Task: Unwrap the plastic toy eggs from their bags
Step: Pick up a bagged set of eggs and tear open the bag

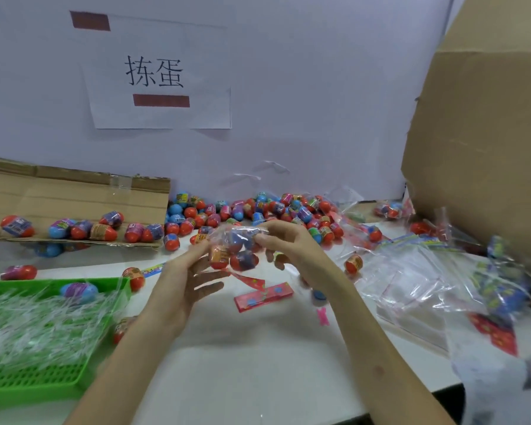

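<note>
A small clear plastic bag (242, 236) holding several red, blue and purple plastic toy eggs (242, 260) is held up above the white table (258, 363), between the two hands. The bag's upper right end is gripped by the right hand (288, 245), whose fingers are curled tightly over the film. Its left side is pinched by the thumb and forefinger of the left hand (187, 277), while the other fingers of that hand are spread apart below, touching nothing. A thin red printed strip (249, 280) is seen just under the bag; whether it is attached cannot be told.

A flat red printed card (264, 297) is laid on the table below the hands, and a small pink plastic piece (322, 315) lies near it to the right. A large pile of loose eggs (258, 210) is gathered at the back of the table against the pale wall. More eggs are lined up on a flat brown cardboard sheet (74, 194) at the left. A green perforated plastic basket (43, 378) is placed at the near left and is filled with crumpled clear wrappers (28, 326); one blue and purple egg (78, 292) rests at its far edge. At the right, a heap of clear plastic bags (411, 283) is spread beside a tall brown cardboard box (488, 133). A white paper sign (160, 111) with two black characters is fixed to the wall.
</note>
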A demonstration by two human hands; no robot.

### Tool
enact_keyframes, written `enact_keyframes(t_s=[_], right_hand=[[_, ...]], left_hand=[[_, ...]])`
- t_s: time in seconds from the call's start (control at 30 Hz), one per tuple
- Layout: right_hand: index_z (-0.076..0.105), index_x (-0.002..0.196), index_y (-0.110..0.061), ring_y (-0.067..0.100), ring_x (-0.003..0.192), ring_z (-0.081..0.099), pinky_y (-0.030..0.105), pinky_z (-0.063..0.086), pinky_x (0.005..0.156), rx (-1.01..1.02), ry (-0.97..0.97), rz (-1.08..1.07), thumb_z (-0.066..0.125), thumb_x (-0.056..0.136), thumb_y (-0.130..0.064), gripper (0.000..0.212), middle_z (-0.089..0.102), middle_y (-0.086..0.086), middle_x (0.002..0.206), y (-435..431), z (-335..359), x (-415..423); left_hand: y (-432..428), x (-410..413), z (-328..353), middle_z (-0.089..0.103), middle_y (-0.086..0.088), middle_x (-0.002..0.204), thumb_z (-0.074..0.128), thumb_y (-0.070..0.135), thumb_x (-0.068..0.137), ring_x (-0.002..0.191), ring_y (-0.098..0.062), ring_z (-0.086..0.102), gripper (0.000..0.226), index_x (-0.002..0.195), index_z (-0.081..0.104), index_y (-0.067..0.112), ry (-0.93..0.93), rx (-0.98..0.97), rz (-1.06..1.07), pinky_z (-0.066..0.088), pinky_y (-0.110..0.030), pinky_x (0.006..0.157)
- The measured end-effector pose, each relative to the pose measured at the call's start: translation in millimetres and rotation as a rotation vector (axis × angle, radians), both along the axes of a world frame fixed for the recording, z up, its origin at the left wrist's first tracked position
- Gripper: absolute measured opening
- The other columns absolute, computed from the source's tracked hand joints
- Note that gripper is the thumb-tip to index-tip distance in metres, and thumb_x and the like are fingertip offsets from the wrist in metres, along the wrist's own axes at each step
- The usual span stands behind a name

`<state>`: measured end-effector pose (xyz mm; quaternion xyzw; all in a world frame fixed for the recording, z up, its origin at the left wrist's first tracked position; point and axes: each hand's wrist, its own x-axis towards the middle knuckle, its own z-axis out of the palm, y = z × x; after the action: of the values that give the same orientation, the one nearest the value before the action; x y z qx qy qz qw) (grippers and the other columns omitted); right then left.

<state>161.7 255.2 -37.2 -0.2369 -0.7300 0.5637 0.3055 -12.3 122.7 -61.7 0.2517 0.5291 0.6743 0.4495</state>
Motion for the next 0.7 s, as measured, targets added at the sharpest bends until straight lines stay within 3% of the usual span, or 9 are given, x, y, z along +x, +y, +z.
enact_keyframes(t_s=[0.07, 0.17, 0.27, 0.33, 0.37, 0.47, 0.53, 0.6, 0.7], right_hand=[[0.071, 0.103, -0.010, 0.017, 0.068, 0.060, 0.022, 0.047, 0.054, -0.070, -0.076, 0.056, 0.069, 0.097, -0.016, 0.009, 0.069, 0.006, 0.084, 7, 4, 6], [0.070, 0.108, -0.002, 0.017, 0.066, 0.064, 0.020, 0.054, 0.056, -0.155, -0.157, 0.140, 0.068, 0.097, -0.013, 0.016, 0.069, 0.010, 0.085, 25, 16, 15], [0.067, 0.114, 0.000, 0.021, 0.080, 0.063, 0.023, 0.057, 0.068, -0.347, 0.322, -0.110, 0.057, 0.102, -0.015, 0.022, 0.073, 0.010, 0.092, 55, 38, 23], [0.054, 0.134, -0.006, 0.028, 0.109, 0.066, 0.034, 0.058, 0.091, -0.494, 0.722, -0.300, 0.051, 0.106, -0.026, 0.034, 0.068, 0.013, 0.119, 77, 55, 32], [0.041, 0.145, -0.010, 0.031, 0.119, 0.064, 0.040, 0.055, 0.099, -0.495, 0.772, -0.335, 0.051, 0.106, -0.034, 0.046, 0.058, 0.015, 0.134, 88, 62, 37], [0.015, 0.161, -0.012, 0.031, 0.116, 0.068, 0.042, 0.057, 0.098, -0.354, 0.480, -0.396, 0.053, 0.106, -0.032, 0.070, 0.048, 0.016, 0.149, 103, 62, 42], [0.040, 0.150, -0.005, 0.028, 0.102, 0.073, 0.036, 0.060, 0.088, -0.270, 0.351, -0.491, 0.051, 0.106, -0.012, 0.046, 0.068, 0.017, 0.127, 95, 50, 41], [0.067, 0.120, -0.002, 0.022, 0.084, 0.075, 0.026, 0.061, 0.074, -0.193, 0.274, -0.603, 0.047, 0.103, 0.001, 0.027, 0.077, 0.013, 0.099, 80, 31, 39], [0.075, 0.100, -0.004, 0.014, 0.066, 0.071, 0.022, 0.058, 0.061, -0.117, 0.162, -0.676, 0.047, 0.100, 0.005, 0.029, 0.077, 0.012, 0.087, 65, -2, 36]], left_hand=[[3, 1, -3, 0.080, 0.006, 0.090, 0.051, 0.040, 0.105, 0.092, -0.015, 0.073, 0.033, 0.098, 0.079, 0.024, 0.164, -0.039, 0.176, 0.054, -0.036, 0.074], [2, -3, -3, 0.080, 0.004, 0.097, 0.044, 0.031, 0.107, 0.099, -0.017, 0.071, 0.034, 0.103, 0.076, 0.021, 0.167, -0.021, 0.319, 0.051, -0.036, 0.078], [2, -7, -2, 0.079, -0.001, 0.103, 0.041, 0.027, 0.109, 0.101, -0.020, 0.071, 0.036, 0.104, 0.074, 0.015, 0.109, -0.066, 0.331, 0.054, -0.036, 0.079], [3, -5, -3, 0.079, -0.001, 0.102, 0.038, 0.028, 0.110, 0.102, -0.021, 0.071, 0.038, 0.106, 0.073, 0.013, 0.077, -0.098, 0.308, 0.055, -0.037, 0.081], [4, -4, -4, 0.079, -0.001, 0.101, 0.038, 0.028, 0.110, 0.102, -0.022, 0.071, 0.039, 0.105, 0.073, 0.012, 0.065, -0.106, 0.293, 0.055, -0.037, 0.080], [5, -2, -5, 0.080, 0.002, 0.096, 0.041, 0.029, 0.109, 0.100, -0.022, 0.072, 0.037, 0.105, 0.073, 0.011, 0.055, -0.099, 0.246, 0.054, -0.036, 0.076], [6, -2, -4, 0.080, 0.002, 0.095, 0.042, 0.029, 0.108, 0.099, -0.022, 0.073, 0.037, 0.105, 0.074, 0.010, 0.068, -0.098, 0.226, 0.054, -0.035, 0.075], [8, 0, -5, 0.080, 0.003, 0.096, 0.044, 0.029, 0.107, 0.098, -0.022, 0.073, 0.036, 0.103, 0.074, 0.010, 0.109, -0.107, 0.209, 0.054, -0.035, 0.074], [8, 3, -6, 0.080, 0.006, 0.093, 0.044, 0.031, 0.108, 0.095, -0.021, 0.073, 0.038, 0.095, 0.075, 0.014, 0.198, -0.146, 0.191, 0.056, -0.036, 0.075]])
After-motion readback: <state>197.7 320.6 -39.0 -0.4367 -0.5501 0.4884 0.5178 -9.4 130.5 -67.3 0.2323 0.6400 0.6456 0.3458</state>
